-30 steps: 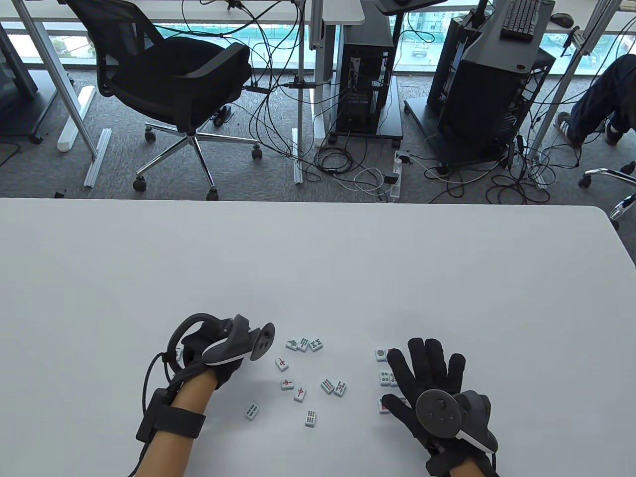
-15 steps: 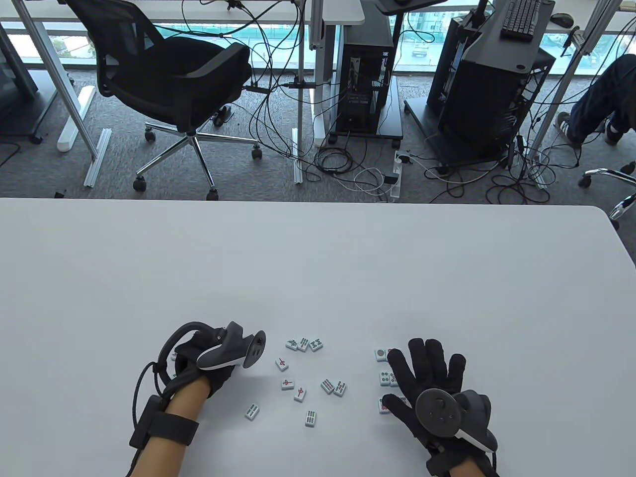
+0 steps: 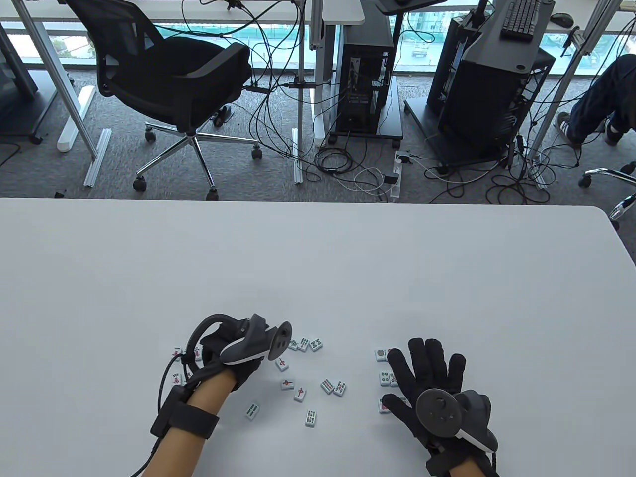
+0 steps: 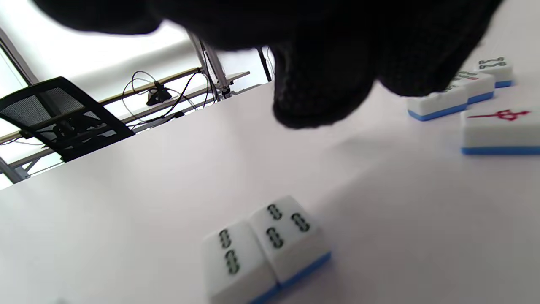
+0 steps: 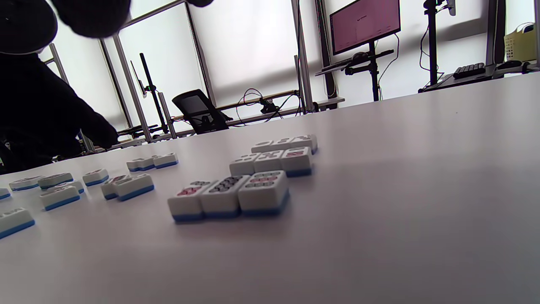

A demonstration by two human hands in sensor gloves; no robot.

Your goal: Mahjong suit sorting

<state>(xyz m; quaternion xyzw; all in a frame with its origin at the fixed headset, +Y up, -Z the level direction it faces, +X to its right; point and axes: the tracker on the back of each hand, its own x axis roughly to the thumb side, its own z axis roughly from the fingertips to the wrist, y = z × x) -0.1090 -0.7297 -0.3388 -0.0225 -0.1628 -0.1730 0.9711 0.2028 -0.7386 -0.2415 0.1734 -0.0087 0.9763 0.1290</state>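
The white worktop (image 3: 318, 258) fills the lower part of the table view, with an office chair (image 3: 164, 74) and computer towers (image 3: 365, 64) on the carpet behind it. The right hand (image 3: 437, 382) lies palm down near the front edge, its fingers (image 3: 427, 355) straight and spread, covering most of a block of sorted tiles (image 5: 253, 177); in the right wrist view that block shows as three short rows of touching tiles, and from above only its left column peeks out beside the glove. The left hand (image 3: 233, 353) sits to the left of the loose tiles, its tracker (image 3: 258, 340) tipped toward them; its fingers (image 4: 320, 84) hang curled just above the worktop in the left wrist view, and whether they hold anything cannot be told. A few red-marked tiles (image 3: 178, 365) lie just left of that hand. Between the hands the loose tiles (image 3: 308, 377) are scattered face up: a row of three (image 3: 304, 344) at the far side, three red-character tiles (image 3: 289, 380) in the middle, a touching pair of bamboo tiles (image 3: 333, 386), and two single bamboo tiles (image 3: 280, 415) nearest the front edge.
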